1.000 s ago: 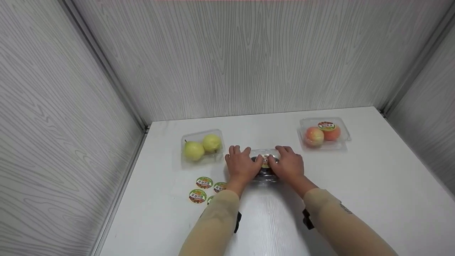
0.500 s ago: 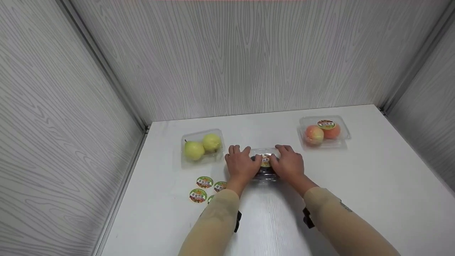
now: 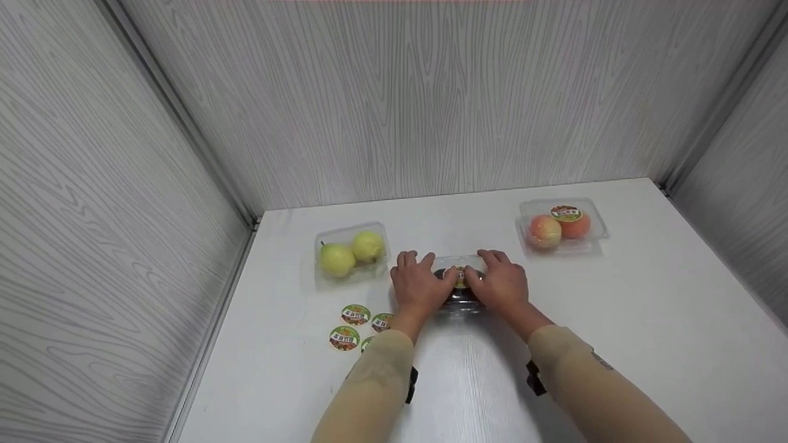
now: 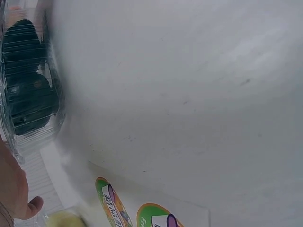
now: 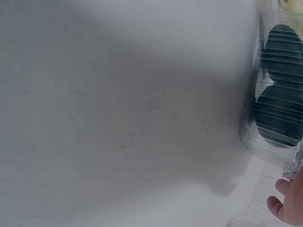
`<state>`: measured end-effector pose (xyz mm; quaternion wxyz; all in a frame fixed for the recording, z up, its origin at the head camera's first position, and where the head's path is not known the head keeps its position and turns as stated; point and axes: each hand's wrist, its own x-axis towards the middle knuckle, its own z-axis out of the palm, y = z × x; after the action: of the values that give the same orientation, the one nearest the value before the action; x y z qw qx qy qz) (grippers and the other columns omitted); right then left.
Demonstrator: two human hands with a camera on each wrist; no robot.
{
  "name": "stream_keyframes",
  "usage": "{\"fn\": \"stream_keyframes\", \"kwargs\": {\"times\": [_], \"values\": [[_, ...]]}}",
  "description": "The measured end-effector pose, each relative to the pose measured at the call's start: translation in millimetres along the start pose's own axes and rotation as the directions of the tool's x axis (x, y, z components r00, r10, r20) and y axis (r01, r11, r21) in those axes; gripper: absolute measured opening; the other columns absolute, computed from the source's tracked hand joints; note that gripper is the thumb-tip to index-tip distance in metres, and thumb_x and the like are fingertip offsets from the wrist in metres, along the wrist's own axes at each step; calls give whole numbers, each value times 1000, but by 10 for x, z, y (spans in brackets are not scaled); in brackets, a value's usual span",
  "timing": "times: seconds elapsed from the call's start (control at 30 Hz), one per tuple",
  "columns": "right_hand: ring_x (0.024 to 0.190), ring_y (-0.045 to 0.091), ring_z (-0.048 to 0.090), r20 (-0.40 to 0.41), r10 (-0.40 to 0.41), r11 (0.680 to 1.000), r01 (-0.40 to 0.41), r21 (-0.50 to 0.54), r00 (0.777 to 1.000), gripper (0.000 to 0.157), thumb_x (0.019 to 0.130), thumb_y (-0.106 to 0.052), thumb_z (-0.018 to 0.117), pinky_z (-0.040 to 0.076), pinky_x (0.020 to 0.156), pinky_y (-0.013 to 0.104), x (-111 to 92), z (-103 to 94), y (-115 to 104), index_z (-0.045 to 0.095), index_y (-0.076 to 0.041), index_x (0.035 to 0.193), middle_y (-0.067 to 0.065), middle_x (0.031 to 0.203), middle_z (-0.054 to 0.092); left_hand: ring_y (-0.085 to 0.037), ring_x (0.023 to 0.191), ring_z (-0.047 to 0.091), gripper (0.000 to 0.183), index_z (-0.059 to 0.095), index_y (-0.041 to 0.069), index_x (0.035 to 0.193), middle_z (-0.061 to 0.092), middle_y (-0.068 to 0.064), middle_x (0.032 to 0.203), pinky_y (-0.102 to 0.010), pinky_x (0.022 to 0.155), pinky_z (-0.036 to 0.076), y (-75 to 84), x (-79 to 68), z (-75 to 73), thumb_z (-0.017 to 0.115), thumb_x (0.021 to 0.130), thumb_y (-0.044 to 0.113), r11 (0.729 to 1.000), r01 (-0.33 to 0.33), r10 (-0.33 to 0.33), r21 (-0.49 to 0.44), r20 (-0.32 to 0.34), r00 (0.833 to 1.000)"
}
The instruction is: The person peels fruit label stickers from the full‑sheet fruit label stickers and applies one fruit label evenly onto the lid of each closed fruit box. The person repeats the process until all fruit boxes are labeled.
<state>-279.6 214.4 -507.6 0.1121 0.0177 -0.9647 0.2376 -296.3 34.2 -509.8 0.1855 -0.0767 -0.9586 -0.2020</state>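
On the desk point(image 3: 615, 320) there are three clear plastic boxes. The middle box point(image 3: 458, 261) stands in front of the person, and it contains two dark fruits point(image 4: 31, 104); one round label point(image 3: 460, 279) is on its lid. Both hands are on this box. The left hand point(image 3: 420, 286) lies at its left side and the right hand point(image 3: 501, 286) at its right side, each with fingers relaxed and stretched forward, and the two thumbs press on the label.

The pear box point(image 3: 343, 234), at far left, holds two yellow-green pears point(image 3: 337, 259). The peach box point(image 3: 535, 206), at far right, holds two peaches point(image 3: 545, 231) and carries one round sticker point(image 3: 566, 213). Four loose stickers point(image 3: 356, 314) are visible near the left sleeve point(image 3: 372, 384), which partly covers one.

Compared with half a second ago, the thumbs are closer together and cover more of the label; the three boxes have kept their places.
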Motion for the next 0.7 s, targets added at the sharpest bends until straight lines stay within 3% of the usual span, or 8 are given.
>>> {"fn": "stream_keyframes", "kwargs": {"times": [0.3,0.7], "values": [[129,43,60,6,-11,1000,11,16,1000,66,102,-51,56,42,109,62,-14,6,20,58,-4,148,24,147,58,-34,131,54,66,77,12,130,65,-21,134,-55,101,45,-34,-21,16,66,88,62,999,-2,2,-36,-16,1000],[136,40,56,22,-21,1000,21,-8,1000,70,101,-53,57,38,113,64,-69,-13,22,56,-5,151,23,149,57,-34,134,52,71,73,14,137,63,-20,139,-55,102,44,-39,-64,-35,64,88,64,999,1,0,-34,41,999]]}}
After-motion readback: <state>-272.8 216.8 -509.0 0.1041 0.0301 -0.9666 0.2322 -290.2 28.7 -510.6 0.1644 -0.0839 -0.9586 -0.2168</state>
